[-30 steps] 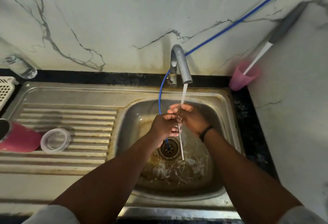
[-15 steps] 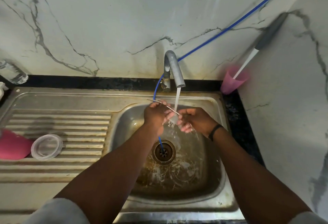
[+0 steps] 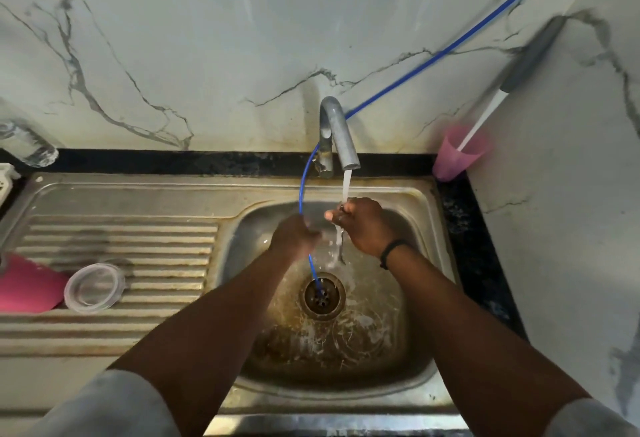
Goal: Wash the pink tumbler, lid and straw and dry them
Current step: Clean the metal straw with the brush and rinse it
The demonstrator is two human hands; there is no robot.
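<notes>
no legible text or labels anywhere

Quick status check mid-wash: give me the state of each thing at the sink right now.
Tap: running.
Straw: upright under the stream, held by right hand.
Left hand: blurred, beside the stream; grip unclear.
Tumbler: lying on its side on the drainboard.
Lid: flat on the drainboard, off the tumbler.
Pink cup: upright, brush inside.

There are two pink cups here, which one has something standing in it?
The small translucent pink cup in the back right corner; a white-and-grey handled tool leans out of it. The pink tumbler lies on the draining board.
</notes>
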